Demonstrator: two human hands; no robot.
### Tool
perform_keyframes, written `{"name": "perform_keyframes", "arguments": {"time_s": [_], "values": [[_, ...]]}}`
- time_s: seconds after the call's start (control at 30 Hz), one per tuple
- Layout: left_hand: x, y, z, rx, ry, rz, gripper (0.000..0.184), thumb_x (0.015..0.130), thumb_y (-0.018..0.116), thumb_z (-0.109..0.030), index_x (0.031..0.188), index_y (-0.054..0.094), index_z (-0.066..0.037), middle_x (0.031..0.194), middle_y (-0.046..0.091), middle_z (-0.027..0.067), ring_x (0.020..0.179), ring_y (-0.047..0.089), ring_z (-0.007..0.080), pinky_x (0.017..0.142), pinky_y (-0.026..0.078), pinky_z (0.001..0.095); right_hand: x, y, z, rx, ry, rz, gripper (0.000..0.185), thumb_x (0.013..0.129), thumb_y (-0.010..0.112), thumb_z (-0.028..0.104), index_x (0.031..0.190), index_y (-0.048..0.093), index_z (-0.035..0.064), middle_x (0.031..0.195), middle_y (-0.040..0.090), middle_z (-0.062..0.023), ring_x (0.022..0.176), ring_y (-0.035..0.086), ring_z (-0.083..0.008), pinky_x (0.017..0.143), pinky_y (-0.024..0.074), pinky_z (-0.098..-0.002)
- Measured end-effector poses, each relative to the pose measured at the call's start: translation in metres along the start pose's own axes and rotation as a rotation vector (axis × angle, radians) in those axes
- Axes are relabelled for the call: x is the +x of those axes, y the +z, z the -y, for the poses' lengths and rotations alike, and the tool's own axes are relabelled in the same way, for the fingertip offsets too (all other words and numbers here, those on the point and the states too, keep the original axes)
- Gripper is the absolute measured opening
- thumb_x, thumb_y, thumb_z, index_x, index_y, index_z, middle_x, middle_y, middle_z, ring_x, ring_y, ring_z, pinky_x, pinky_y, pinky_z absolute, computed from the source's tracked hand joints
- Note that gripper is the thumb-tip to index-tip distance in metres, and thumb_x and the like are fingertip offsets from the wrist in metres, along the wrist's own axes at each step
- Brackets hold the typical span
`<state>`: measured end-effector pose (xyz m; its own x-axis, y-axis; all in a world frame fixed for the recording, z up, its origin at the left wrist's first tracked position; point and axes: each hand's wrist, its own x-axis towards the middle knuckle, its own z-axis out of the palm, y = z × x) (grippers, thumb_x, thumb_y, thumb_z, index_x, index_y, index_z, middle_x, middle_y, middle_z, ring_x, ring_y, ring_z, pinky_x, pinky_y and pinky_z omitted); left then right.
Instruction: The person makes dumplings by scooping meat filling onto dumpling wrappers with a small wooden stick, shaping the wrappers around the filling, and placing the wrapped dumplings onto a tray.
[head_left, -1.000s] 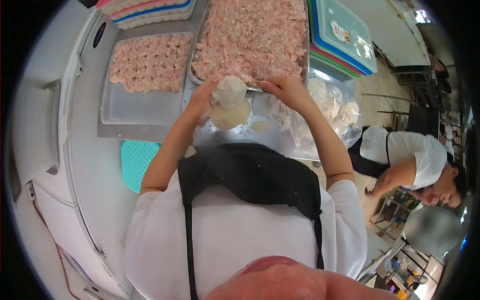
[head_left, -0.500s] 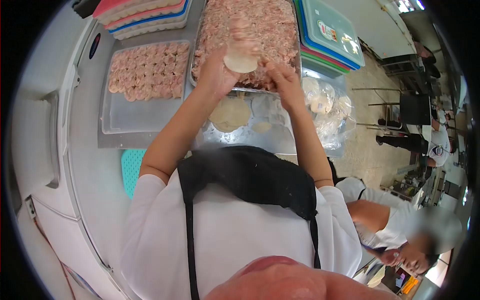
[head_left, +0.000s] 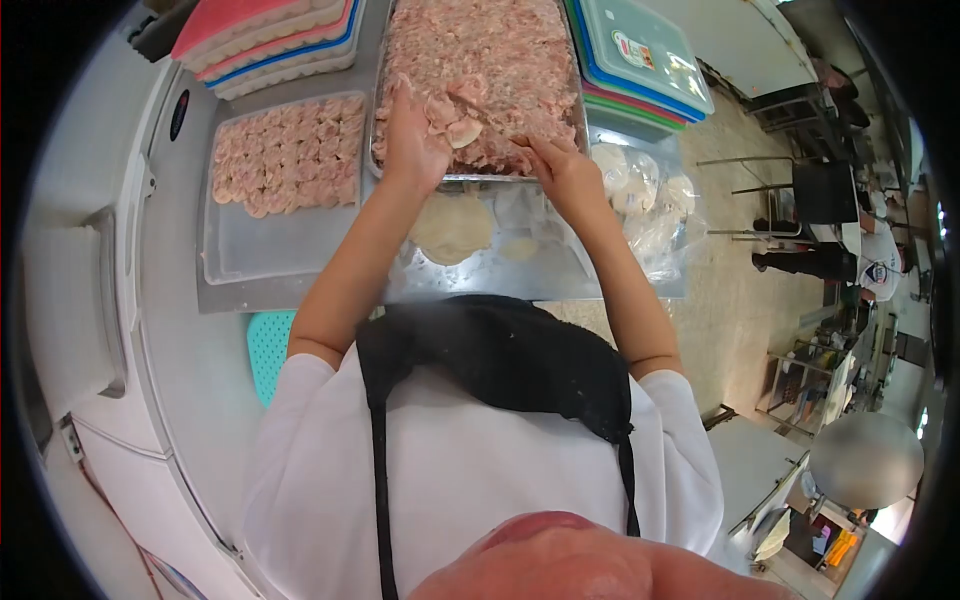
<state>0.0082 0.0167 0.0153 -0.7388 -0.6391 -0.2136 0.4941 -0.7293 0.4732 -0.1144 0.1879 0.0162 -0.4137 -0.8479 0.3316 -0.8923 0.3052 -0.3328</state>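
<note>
Over the front of a large metal tray of ground meat (head_left: pixel 480 60), my left hand (head_left: pixel 415 140) holds a round dough wrapper (head_left: pixel 463 132) with meat filling on it. Just to its right, my right hand (head_left: pixel 565 175) is closed at the tray's front edge, fingers pinched on a thin tool that is mostly hidden. Below the tray, a stack of round wrappers (head_left: pixel 452 230) lies on the metal table, with a single wrapper (head_left: pixel 519 247) beside it. A plastic tray (head_left: pixel 285 250) at the left holds rows of filled dumplings (head_left: pixel 290 155).
Stacked trays (head_left: pixel 275 40) with red and blue layers stand at the back left. Colored lids (head_left: pixel 650 60) are piled at the back right, above plastic bags of wrappers (head_left: pixel 640 195). A turquoise basket (head_left: pixel 268 350) sits below the table. Another person (head_left: pixel 880 262) is far off at the right.
The single wrapper in my left hand now carries meat and is cupped in the palm. Both hands have moved over the meat tray. The nearby person at the right has gone out of view.
</note>
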Motion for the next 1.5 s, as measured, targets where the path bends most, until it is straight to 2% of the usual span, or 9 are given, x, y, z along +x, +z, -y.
{"name": "perform_keyframes", "arguments": {"time_s": [0.17,0.3,0.53,0.77,0.87,0.97,1.07,1.27,1.5], "values": [[0.004,-0.029,0.014,-0.072,-0.052,0.022,0.056,0.098,0.034,-0.05,0.121,0.049,-0.001,0.11,0.057,0.0125,0.104,0.056,0.0294,0.092,0.046,0.0418,0.003,-0.023,-0.028,-0.243,0.186,0.376,0.023,0.089,0.054,0.014,0.109,0.065,0.0124,0.088,0.064,-0.0161,0.081,0.062,-0.0353,0.068,0.0501,-0.0439],[0.006,-0.008,0.017,-0.062,0.004,-0.084,0.06,0.095,0.036,-0.055,0.123,0.047,-0.003,0.111,0.056,0.013,0.104,0.055,0.033,0.095,0.044,0.0479,-0.015,-0.033,-0.006,0.068,-0.104,0.082,0.019,0.088,0.053,0.016,0.104,0.06,0.0086,0.08,0.062,-0.0159,0.076,0.063,-0.0351,0.063,0.0493,-0.0466],[0.006,0.004,0.028,-0.126,-0.027,-0.131,0.057,0.091,0.047,-0.055,0.111,0.054,-0.002,0.106,0.059,0.0127,0.102,0.054,0.0304,0.093,0.043,0.0477,0.001,-0.084,-0.008,-0.186,-0.147,0.258,0.02,0.086,0.054,0.013,0.105,0.059,0.0094,0.082,0.061,-0.0136,0.074,0.063,-0.0343,0.06,0.0502,-0.0422],[0.005,0.002,0.03,-0.095,0.157,-0.02,0.042,0.088,0.06,-0.04,0.114,0.056,-0.007,0.109,0.059,0.0112,0.107,0.055,0.0267,0.091,0.045,0.0468,0.014,-0.061,-0.051,0.258,-0.286,0.132,0.021,0.091,0.053,0.018,0.105,0.062,0.0054,0.085,0.061,-0.0175,0.078,0.062,-0.0359,0.068,0.0492,-0.0434],[-0.015,0.022,0.022,0.376,0.084,0.182,0.05,0.083,0.069,-0.025,0.126,0.05,-0.008,0.124,0.055,0.0113,0.116,0.052,0.0249,0.096,0.042,0.043,0.018,-0.078,-0.064,0.542,-0.053,0.218,0.026,0.096,0.051,0.023,0.108,0.065,0.0033,0.076,0.062,-0.0142,0.065,0.057,-0.0211,0.064,0.0472,-0.0332],[-0.016,0.034,0.015,1.292,0.626,0.213,0.069,0.074,0.075,-0.012,0.135,0.042,-0.008,0.137,0.046,0.013,0.117,0.053,0.0235,0.098,0.041,0.036,0.023,-0.087,-0.072,0.611,0.007,0.441,0.03,0.097,0.05,0.024,0.107,0.064,-0.0012,0.073,0.06,-0.0129,0.066,0.053,-0.0168,0.064,0.0451,-0.0311],[-0.017,0.048,0.013,1.549,0.664,0.292,0.065,0.069,0.076,-0.011,0.128,0.049,-0.005,0.132,0.052,0.0131,0.11,0.057,0.0234,0.094,0.043,0.0329,0.027,-0.107,-0.069,0.548,-0.015,0.581,0.03,0.096,0.053,0.024,0.109,0.062,-0.0013,0.081,0.064,-0.0153,0.068,0.057,-0.0211,0.065,0.0461,-0.0318],[0.011,0.019,-0.005,1.619,0.104,0.61,0.05,0.07,0.079,-0.021,0.115,0.062,-0.007,0.12,0.057,0.011,0.112,0.053,0.0225,0.096,0.042,0.0335,0.015,-0.063,-0.09,0.616,-0.221,0.473,0.029,0.093,0.057,0.024,0.111,0.063,0.0019,0.093,0.067,-0.0179,0.077,0.063,-0.028,0.067,0.0479,-0.033],[0.009,0.003,0.024,1.524,0.17,0.135,0.052,0.071,0.079,-0.022,0.114,0.059,0.0,0.104,0.064,0.0135,0.102,0.061,0.0235,0.086,0.048,0.0342,0.021,-0.062,-0.103,0.118,-0.207,0.2,0.023,0.09,0.058,0.022,0.11,0.063,0.0125,0.084,0.061,-0.0145,0.076,0.061,-0.035,0.065,0.0489,-0.0423]]}}
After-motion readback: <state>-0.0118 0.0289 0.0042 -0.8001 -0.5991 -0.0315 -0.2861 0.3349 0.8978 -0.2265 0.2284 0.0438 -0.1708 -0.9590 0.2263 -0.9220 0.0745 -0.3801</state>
